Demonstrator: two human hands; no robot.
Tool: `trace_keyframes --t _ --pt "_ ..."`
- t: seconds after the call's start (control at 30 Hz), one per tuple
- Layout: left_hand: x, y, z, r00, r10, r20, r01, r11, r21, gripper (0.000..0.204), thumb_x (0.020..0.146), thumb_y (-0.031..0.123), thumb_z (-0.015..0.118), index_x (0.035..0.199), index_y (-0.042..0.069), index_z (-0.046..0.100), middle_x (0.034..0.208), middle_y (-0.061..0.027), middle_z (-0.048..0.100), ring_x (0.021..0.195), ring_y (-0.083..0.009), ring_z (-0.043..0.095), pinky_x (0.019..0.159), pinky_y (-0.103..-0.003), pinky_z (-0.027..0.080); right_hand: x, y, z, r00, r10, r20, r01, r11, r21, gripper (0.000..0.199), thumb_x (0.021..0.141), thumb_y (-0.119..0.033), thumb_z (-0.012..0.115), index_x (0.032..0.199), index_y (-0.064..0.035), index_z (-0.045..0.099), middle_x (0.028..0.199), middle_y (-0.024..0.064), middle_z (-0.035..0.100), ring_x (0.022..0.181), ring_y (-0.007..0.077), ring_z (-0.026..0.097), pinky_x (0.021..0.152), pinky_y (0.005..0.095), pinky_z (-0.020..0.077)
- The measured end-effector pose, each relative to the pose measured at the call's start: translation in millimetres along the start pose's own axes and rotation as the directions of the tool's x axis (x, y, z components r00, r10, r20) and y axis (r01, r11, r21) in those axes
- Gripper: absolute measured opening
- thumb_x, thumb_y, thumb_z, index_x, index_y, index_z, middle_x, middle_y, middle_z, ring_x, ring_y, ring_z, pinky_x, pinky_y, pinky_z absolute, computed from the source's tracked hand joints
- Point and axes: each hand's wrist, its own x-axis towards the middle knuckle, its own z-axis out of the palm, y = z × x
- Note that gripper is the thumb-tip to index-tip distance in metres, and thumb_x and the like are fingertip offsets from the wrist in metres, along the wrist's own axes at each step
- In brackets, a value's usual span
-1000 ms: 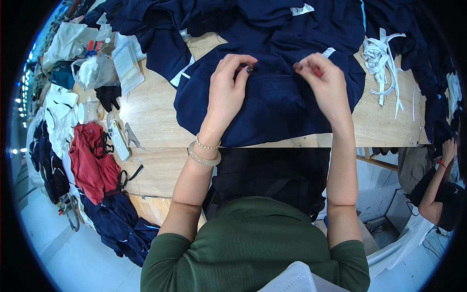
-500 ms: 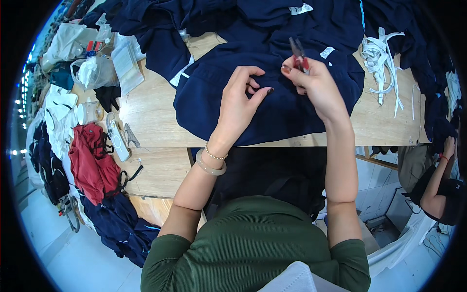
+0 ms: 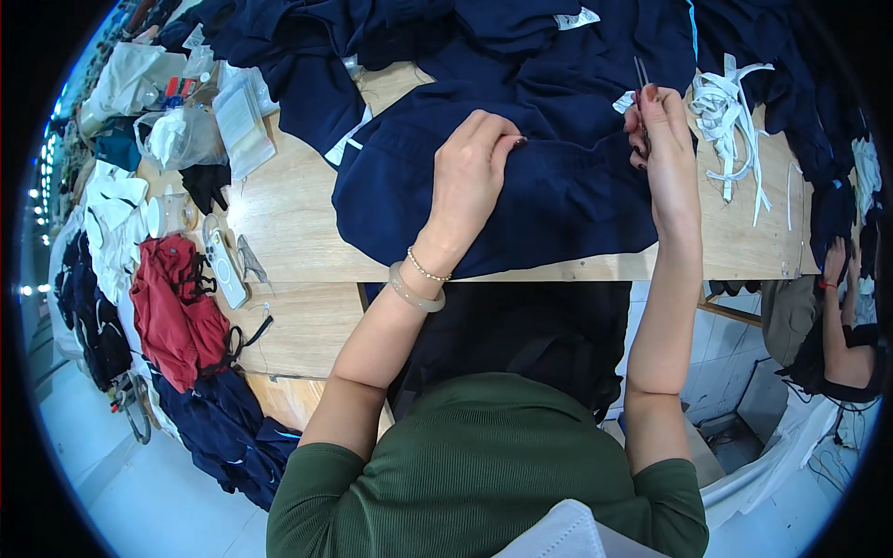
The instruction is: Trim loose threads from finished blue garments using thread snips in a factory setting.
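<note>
A navy garment [image 3: 558, 205] lies bunched on the table in front of me. My left hand [image 3: 470, 172] rests over its left part, thumb and fingertips pinched together on the cloth. Farther right, my right hand [image 3: 668, 149] is closed around a pair of small thread snips [image 3: 641, 73], their thin blades pointing up and away. The lower fingers of this hand are curled against the garment's right side, and a raised fold runs between my hands. Whether those fingers grip the cloth too is hard to see. Beside the snips lies a white label [image 3: 624, 102].
More navy garments [image 3: 391, 33] are heaped along the far side. White strips [image 3: 730, 116] lie tangled at the right. Toward the left are a phone [image 3: 224, 268], plastic bags [image 3: 177, 139] and red cloth [image 3: 177, 312]. A co-worker's arm [image 3: 834, 335] shows at far right.
My right hand has moved right with the snips, whose blades now point more upright. My left hand's fingers have closed into a pinch. The garment's right side has shifted, and the co-worker's arms have moved.
</note>
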Motion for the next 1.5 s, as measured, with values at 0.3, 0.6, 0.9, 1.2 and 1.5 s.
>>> trace_keyframes --t 0.3,0.6,0.9,1.2,1.5 --pt "6.6 -6.7 -0.8 0.986 -0.138 0.093 0.148 0.982 -0.115 0.001 0.089 -0.002 0.057 0.089 -0.002 0.058 0.078 -0.0122 0.062 0.066 -0.0235 0.061 0.061 -0.030 0.049 -7.6 14.2 14.1 0.815 -0.491 0.308 0.574 0.616 -0.540 0.015 0.077 -0.013 0.072 0.087 -0.0045 0.065 0.084 0.0033 0.061 0.082 0.0223 0.053 0.076 0.0323 0.0398" --pt "8.7 -9.0 -2.7 0.980 -0.162 0.114 0.179 0.971 -0.157 0.002 0.087 0.000 0.059 0.086 -0.001 0.057 0.080 -0.0147 0.061 0.073 -0.0325 0.061 0.066 -0.036 0.049 -8.0 25.4 32.8 0.724 -0.574 0.383 0.673 0.462 -0.578 0.012 0.078 -0.012 0.072 0.086 -0.0055 0.065 0.084 0.0013 0.060 0.083 0.0209 0.051 0.076 0.0326 0.0403" --pt "9.7 -8.2 -3.3 0.973 -0.194 0.125 0.214 0.962 -0.172 0.002 0.088 0.000 0.058 0.087 -0.001 0.058 0.079 -0.0142 0.061 0.072 -0.0305 0.061 0.066 -0.035 0.049 -6.8 23.2 33.4 0.717 -0.586 0.376 0.676 0.454 -0.580 0.012 0.078 -0.012 0.072 0.085 -0.0056 0.065 0.084 0.0014 0.059 0.084 0.0213 0.051 0.076 0.0334 0.0404" --pt "8.9 -8.3 -3.5 0.976 -0.178 0.123 0.197 0.967 -0.159 0.003 0.088 0.001 0.058 0.086 -0.001 0.058 0.080 -0.0145 0.061 0.073 -0.0318 0.061 0.067 -0.036 0.049 -7.4 25.8 38.1 0.679 -0.603 0.418 0.710 0.396 -0.583 0.012 0.078 -0.012 0.072 0.085 -0.0065 0.064 0.085 0.0012 0.057 0.085 0.0208 0.051 0.076 0.0326 0.0392" --pt "9.1 -10.3 -2.5 0.976 -0.179 0.122 0.198 0.967 -0.161 0.002 0.087 0.000 0.058 0.086 -0.002 0.058 0.080 -0.0149 0.061 0.074 -0.0321 0.061 0.067 -0.036 0.049 -7.0 25.6 40.0 0.679 -0.607 0.413 0.707 0.389 -0.591 0.013 0.078 -0.012 0.073 0.086 -0.0070 0.064 0.084 0.0014 0.056 0.085 0.0207 0.051 0.075 0.0326 0.0393"
